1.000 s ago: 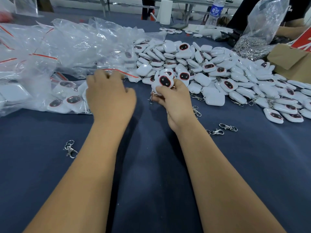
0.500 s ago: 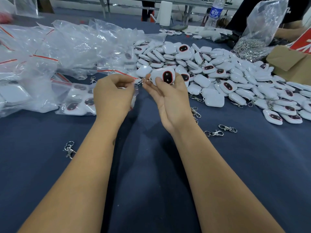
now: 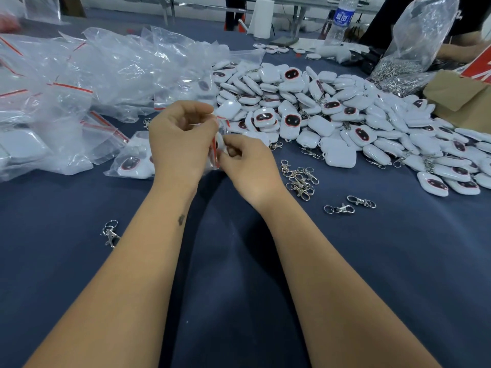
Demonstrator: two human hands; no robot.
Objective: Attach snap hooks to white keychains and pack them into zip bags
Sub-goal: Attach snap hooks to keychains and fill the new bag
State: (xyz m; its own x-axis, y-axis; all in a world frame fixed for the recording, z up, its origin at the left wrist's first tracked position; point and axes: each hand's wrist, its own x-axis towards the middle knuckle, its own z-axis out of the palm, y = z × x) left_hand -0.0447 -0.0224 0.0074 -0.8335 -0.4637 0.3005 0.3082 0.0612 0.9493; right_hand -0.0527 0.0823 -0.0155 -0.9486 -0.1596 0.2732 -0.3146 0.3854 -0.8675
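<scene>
My left hand (image 3: pixel 179 136) pinches the red-striped mouth of a small clear zip bag (image 3: pixel 215 144) held above the blue cloth. My right hand (image 3: pixel 248 162) grips the white keychain at the bag's opening; the keychain is mostly hidden by fingers and plastic. A big heap of white keychains (image 3: pixel 332 112) with dark red-rimmed faces lies just beyond the hands. Loose silver snap hooks (image 3: pixel 301 179) sit to the right of my right hand, two more snap hooks (image 3: pixel 350 205) further right, and one snap hook (image 3: pixel 110 233) by my left forearm.
Clear zip bags (image 3: pixel 79 83), empty and filled, pile up at the left. A packed bag (image 3: pixel 132 163) lies beside my left hand. A brown cardboard box (image 3: pixel 459 96), a plastic sack of hooks (image 3: pixel 409 57), a water bottle (image 3: pixel 341 21) and another person's arm are at the far right.
The keychain, held up in my right hand before, has gone down to the zip bag's mouth. My left hand lifted the bag off the pile and both hands drew closer to me.
</scene>
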